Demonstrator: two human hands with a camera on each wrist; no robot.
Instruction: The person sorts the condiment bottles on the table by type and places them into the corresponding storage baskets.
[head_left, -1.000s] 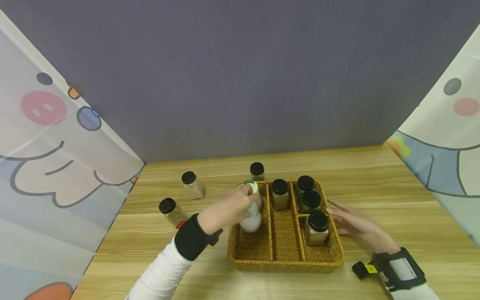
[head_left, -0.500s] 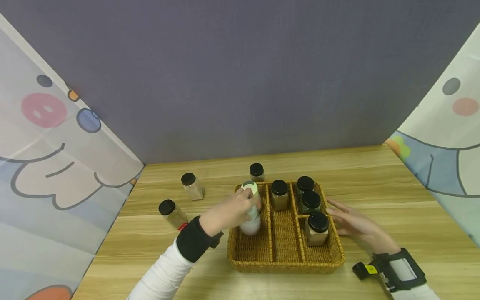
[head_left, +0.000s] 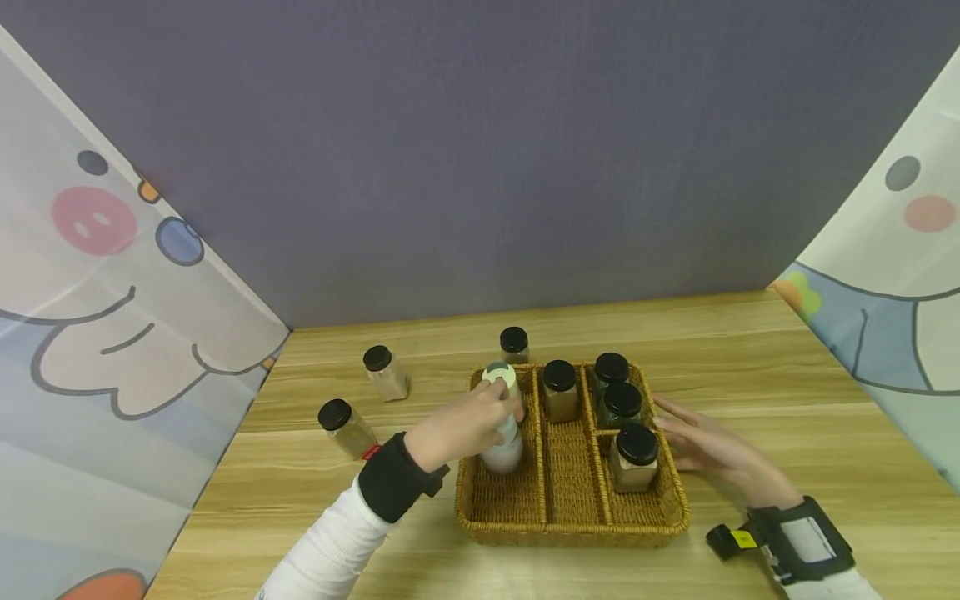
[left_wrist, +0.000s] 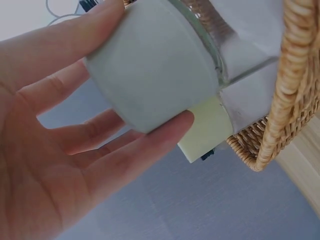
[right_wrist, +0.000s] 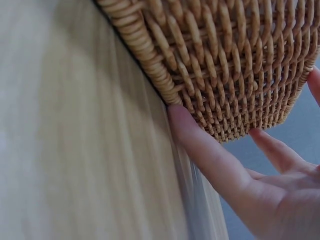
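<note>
A wicker basket [head_left: 570, 533] with several compartments sits on the table. In its left compartment my left hand [head_left: 465, 423] holds a jar [head_left: 502, 458] with a pale green lid [left_wrist: 155, 65], thumb and fingers around the lid's edge. Behind it stands a second jar with a pale yellow-green lid [head_left: 498, 377], partly hidden by the fingers; both bodies look whitish in the left wrist view. At the basket's right side, my right hand [head_left: 708, 450] rests its extended fingers against the woven outer wall [right_wrist: 225, 70], the thumb low near the table.
Black-lidded jars occupy the basket's middle [head_left: 560, 392] and right [head_left: 634, 458] compartments. Outside it, two jars [head_left: 387, 375] [head_left: 348, 429] stand to the left and one jar [head_left: 514, 343] behind. A grey wall [head_left: 480, 167] rises at the table's far edge.
My left hand and the jar it holds have shifted very slightly toward the near side. The right hand and the basket stay where they were.
</note>
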